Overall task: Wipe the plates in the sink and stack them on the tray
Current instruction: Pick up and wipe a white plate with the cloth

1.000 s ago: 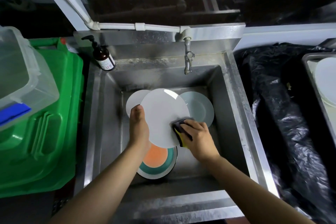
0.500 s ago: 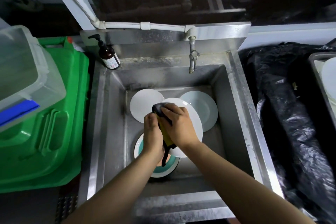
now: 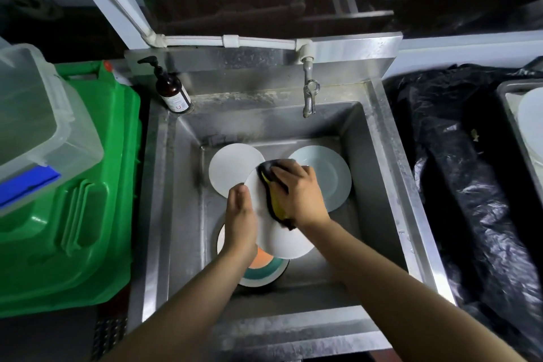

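- Right hand point(image 3: 296, 194): fingers curled over a dark cloth with a yellow strip point(image 3: 274, 197), pressing it onto the face of the white plate point(image 3: 282, 241) held above the sink point(image 3: 379, 185).
- Left hand point(image 3: 239, 220): clamped on that plate's rim at about 9 o'clock, thumb on top; the fingers beneath are hidden.
- White plate: tilted, in mid-basin, over the other crockery; it is the piece now being wiped.
- At 11 o'clock of the hands, a second white plate point(image 3: 232, 167) lies on the sink floor; at 2 o'clock, a pale blue-white plate point(image 3: 332, 176); at 6 o'clock, under the held plate, an orange-and-teal plate point(image 3: 261, 269).
- At 3 o'clock, well apart past black plastic sheeting point(image 3: 458, 156), the tray point(image 3: 507, 91) sits at the frame edge with a white plate-like disc point(image 3: 531, 126) already on it.
- Progress, as judged: at least one piece appears stacked; one is in hand; three in the sink seem untouched, so most of the work remains.
- Change over the last second: the plate, then held flatter with the cloth at its 4 o'clock edge, is now tipped toward the left hand, and the cloth has travelled up across its face to the 12 o'clock rim.
- Surroundings: tap point(image 3: 310, 94) and pump bottle point(image 3: 173, 91) at the back; a green bin point(image 3: 88, 200) at 9 o'clock.
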Demonstrator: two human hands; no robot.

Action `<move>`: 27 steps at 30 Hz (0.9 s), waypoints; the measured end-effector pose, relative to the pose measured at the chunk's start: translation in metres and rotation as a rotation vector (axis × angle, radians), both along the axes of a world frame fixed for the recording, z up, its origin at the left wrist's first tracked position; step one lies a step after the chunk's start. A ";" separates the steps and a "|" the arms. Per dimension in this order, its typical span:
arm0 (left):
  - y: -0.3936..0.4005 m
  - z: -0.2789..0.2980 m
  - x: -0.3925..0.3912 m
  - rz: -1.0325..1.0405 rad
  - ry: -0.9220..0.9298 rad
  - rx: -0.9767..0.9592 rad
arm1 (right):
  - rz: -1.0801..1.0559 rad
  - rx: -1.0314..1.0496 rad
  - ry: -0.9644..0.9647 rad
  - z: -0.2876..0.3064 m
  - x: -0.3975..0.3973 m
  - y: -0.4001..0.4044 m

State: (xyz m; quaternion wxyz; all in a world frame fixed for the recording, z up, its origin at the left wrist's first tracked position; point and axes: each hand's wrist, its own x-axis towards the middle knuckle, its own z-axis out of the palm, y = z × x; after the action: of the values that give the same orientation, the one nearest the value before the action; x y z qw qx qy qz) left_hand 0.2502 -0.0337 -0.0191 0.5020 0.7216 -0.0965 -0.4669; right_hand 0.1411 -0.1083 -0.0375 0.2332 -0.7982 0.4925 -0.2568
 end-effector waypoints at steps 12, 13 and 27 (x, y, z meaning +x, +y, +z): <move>-0.017 0.002 0.023 -0.012 -0.082 -0.039 | 0.067 0.033 -0.032 -0.006 -0.017 0.069; -0.014 0.002 0.020 -0.012 -0.076 -0.026 | 0.037 0.047 -0.023 -0.006 -0.015 0.056; -0.023 0.005 0.038 0.039 -0.030 -0.001 | -0.023 0.089 0.045 -0.023 -0.035 0.058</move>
State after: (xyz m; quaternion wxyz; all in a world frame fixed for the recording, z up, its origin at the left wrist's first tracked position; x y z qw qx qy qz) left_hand 0.2877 -0.0566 -0.0144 0.5099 0.7299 -0.0904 -0.4462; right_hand 0.1062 -0.0503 -0.0609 0.2545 -0.7870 0.5176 -0.2191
